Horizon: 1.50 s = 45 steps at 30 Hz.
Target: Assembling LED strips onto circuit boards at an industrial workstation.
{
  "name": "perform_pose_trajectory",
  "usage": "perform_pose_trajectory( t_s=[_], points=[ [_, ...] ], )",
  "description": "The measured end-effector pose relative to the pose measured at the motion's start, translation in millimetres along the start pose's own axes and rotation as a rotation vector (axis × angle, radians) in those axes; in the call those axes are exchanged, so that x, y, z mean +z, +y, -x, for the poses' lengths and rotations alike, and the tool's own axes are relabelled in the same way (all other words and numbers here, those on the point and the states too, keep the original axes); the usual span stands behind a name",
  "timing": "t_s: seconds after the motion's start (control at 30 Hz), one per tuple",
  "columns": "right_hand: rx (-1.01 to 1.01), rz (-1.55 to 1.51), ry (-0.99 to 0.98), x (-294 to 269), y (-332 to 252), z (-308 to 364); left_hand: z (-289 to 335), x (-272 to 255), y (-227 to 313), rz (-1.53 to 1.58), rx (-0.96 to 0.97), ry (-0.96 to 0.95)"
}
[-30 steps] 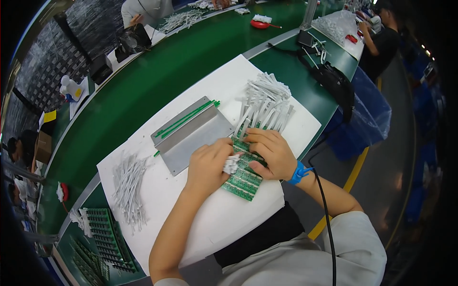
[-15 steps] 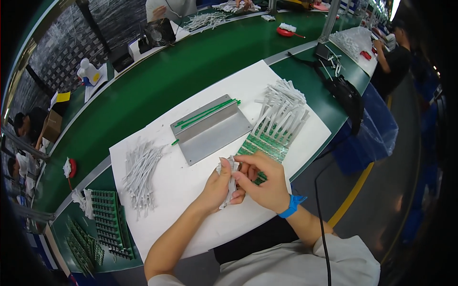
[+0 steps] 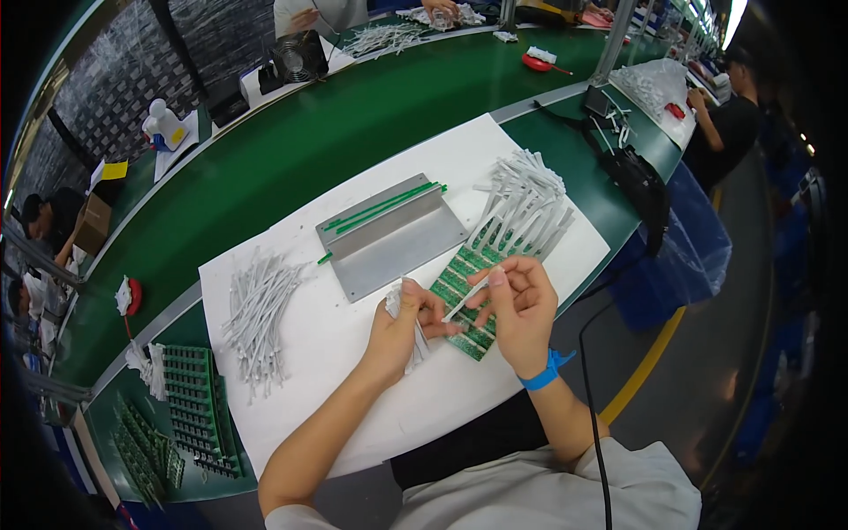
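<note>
My left hand (image 3: pixel 389 340) is closed around a small bundle of white flat cables (image 3: pixel 418 353), its ends showing past the thumb and below the palm. Between the thumb and fingers of my right hand (image 3: pixel 521 314), which wears a blue wrist strap (image 3: pixel 548 371), is a single white flat cable (image 3: pixel 466 301). Under the right hand lies a green circuit board panel (image 3: pixel 477 342). White cables (image 3: pixel 530 199) fan out from its far part. A grey metal fixture (image 3: pixel 397 252) with thin green sticks (image 3: pixel 380 209) rests beyond my hands.
To the left, a loose pile of white cables (image 3: pixel 258 322) covers part of the white sheet (image 3: pixel 344 406). Stacked circuit boards (image 3: pixel 196 402) sit at the lower left. A black pouch (image 3: pixel 640 177) lies at the right table edge, above a blue lined bin (image 3: pixel 676 256). Other people work farther off.
My hands have moved apart. The right hand has shifted right and up, drawing a single white cable away from the bundle, while the left hand keeps the bundle and has shifted slightly left.
</note>
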State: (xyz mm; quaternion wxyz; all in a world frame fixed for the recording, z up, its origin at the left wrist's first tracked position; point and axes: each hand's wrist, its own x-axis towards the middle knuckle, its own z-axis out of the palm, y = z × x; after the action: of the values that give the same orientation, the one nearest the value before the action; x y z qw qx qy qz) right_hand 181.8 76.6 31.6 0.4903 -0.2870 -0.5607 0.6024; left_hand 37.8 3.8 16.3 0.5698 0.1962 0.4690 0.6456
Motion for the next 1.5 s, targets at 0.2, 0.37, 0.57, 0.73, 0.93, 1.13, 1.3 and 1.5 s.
perform_pose_trajectory(
  t_s=[0.2,0.37,0.57,0.73,0.93,1.13,1.3,1.5],
  points=[
    [-0.045,-0.064,0.041,-12.3,-3.5,-4.8,3.4,-10.0,2.6,-0.055,-0.102,-0.214],
    [-0.172,-0.072,-0.057,-15.5,-0.1,-1.1,9.0,6.1,13.3,-0.022,-0.150,-0.222],
    [-0.014,-0.098,-0.087,-16.7,-1.7,2.8,12.3,3.4,12.6,-0.086,-0.211,-0.332],
    [-0.085,0.088,0.015,-17.4,-2.7,-2.7,16.8,11.9,25.4,-0.229,0.022,-0.138],
    [-0.531,0.653,-0.180,-16.2,-2.9,-1.7,12.9,6.0,27.6,-0.326,0.078,-0.069],
    [-0.192,0.539,-0.307,-15.7,-7.1,-2.5,10.1,-1.8,23.9,-0.573,0.298,-0.037],
    [-0.075,0.343,-0.473,-28.4,9.2,-4.5,5.5,-0.6,22.2,-0.768,0.598,-0.088],
    [0.069,0.242,-0.237,-18.1,1.6,-2.3,7.2,-4.2,22.4,-0.849,0.621,-0.105]
  ],
)
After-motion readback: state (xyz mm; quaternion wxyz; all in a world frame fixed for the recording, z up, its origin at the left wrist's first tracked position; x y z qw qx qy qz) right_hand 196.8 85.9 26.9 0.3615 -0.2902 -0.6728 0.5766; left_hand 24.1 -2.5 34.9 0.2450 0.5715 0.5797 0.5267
